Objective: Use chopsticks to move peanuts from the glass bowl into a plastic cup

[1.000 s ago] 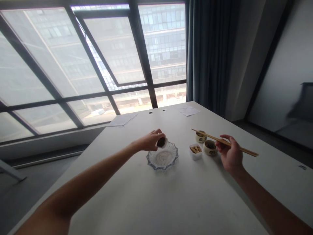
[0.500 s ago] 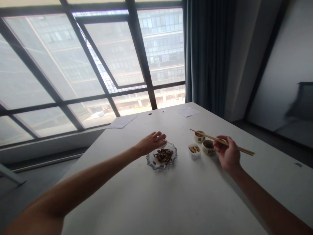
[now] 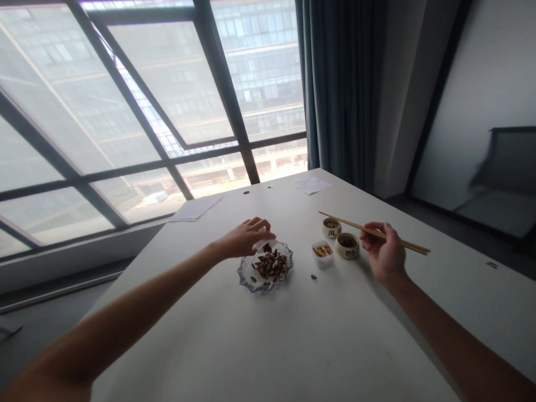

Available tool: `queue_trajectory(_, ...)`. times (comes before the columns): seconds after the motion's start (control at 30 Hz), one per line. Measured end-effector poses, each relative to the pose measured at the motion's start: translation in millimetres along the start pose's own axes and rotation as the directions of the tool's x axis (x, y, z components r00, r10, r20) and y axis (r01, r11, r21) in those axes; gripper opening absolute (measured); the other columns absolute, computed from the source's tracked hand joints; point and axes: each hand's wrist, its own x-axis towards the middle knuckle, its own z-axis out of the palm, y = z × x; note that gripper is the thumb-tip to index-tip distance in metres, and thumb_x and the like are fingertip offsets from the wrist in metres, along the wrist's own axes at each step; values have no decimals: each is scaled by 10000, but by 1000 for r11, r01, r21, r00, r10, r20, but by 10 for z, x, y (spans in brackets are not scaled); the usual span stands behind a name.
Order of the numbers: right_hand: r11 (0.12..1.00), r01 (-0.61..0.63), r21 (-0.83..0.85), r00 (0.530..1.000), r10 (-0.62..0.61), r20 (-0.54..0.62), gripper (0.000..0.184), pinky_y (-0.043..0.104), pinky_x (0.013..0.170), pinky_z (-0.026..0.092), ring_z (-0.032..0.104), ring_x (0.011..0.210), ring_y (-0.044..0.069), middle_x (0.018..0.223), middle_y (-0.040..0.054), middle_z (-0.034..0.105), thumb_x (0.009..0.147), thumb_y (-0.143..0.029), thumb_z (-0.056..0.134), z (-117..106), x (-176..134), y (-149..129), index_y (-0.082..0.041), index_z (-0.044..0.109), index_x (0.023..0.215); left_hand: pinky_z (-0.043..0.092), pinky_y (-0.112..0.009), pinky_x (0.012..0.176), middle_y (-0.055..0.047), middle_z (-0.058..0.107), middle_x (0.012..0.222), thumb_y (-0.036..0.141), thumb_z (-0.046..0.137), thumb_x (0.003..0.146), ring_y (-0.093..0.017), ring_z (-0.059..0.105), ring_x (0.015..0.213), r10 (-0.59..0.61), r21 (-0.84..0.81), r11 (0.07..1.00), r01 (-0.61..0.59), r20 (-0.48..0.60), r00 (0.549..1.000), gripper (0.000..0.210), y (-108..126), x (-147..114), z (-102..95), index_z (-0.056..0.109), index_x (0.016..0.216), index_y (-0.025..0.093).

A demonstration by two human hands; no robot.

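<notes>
My left hand grips a small translucent plastic container, tipped over the far side of a scalloped glass dish. Reddish-brown, seed-like pieces are heaped in that dish, and a few dark ones show at the container's mouth. A pair of wooden chopsticks is held in my right hand, their tips pointing left above two round ceramic pots. The nearer pot has dark contents; the farther pot holds brownish bits. Beside them stands a square clear plastic tub of tan pieces resembling peanuts.
One small dark piece lies on the white table between the dish and the tub. Sheets of paper rest at the far left edge, with more paper at the far end. Windows and a dark curtain stand beyond.
The container in my left hand has come into sight, tipped over the dish. A dark piece now lies on the table by the tub. My right hand keeps the chopsticks; the view has shifted slightly.
</notes>
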Motion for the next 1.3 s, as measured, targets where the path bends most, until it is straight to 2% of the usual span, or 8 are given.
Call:
queue_trajectory(0.17,1000,16,-25,999,-15,33,365,232,419,355,482,446,113,542,36,644,850,-517,616,8,-26,-23,-199,720,704,480,-430,1017,-96,568,1343,-24,613,884,-300,503,1214,80,84,993,-80,4,997,546,178,-69,96,603,1330,290)
queue_trajectory(0.33,993,-12,-117,986,31,163,428,227,425,423,544,454,110,575,55,685,861,-561,700,30,-84,-132,-163,783,725,448,-428,1064,-85,572,1360,-57,565,909,-283,501,1243,127,93,988,-125,-15,992,575,219,-108,110,581,1362,296)
queue_trajectory(0.47,959,-69,-275,939,155,307,431,286,607,624,739,616,194,732,101,782,824,-581,783,52,-122,-369,-152,827,826,485,-467,1021,-120,559,1371,-39,619,873,-309,526,1208,51,47,998,-48,-66,997,650,152,-173,71,548,1432,283)
queue_trajectory(0.6,882,-66,-466,873,277,401,451,352,781,685,812,795,289,884,139,821,822,-598,792,5,-237,-610,-162,844,923,510,-453,1025,-85,549,1386,37,674,860,-293,549,1225,-40,-76,997,32,-113,993,694,96,-283,72,526,1467,339)
queue_trajectory(0.77,784,-17,-620,869,318,378,472,320,642,697,800,659,280,764,132,807,792,-620,806,-267,-456,-629,-155,845,867,576,-393,941,-102,551,1367,224,725,853,-279,623,1147,-222,-286,945,161,-197,955,631,60,-397,173,543,1453,295)
queue_trajectory(0.93,743,2,-670,881,315,352,499,304,606,683,789,624,258,707,130,792,822,-625,778,-530,-602,-525,-131,830,871,558,-421,977,-118,590,1314,367,720,876,-286,627,1143,-346,-459,868,190,-284,894,555,64,-337,266,570,1390,223)
queue_trajectory(1.17,713,10,-701,849,364,383,526,303,646,665,788,672,236,747,130,798,902,-629,686,-587,-683,-432,-122,822,932,556,-415,933,-106,650,1232,415,764,846,-275,645,1083,-402,-590,793,151,-322,857,538,185,25,294,618,1316,198)
queue_trajectory(1.3,720,28,-694,854,344,391,547,299,616,650,770,659,216,766,131,797,947,-633,619,-605,-726,-397,-127,826,939,552,-418,934,-98,655,1240,415,773,843,-273,646,1081,-422,-635,762,129,-336,842,544,248,150,241,623,1322,206)
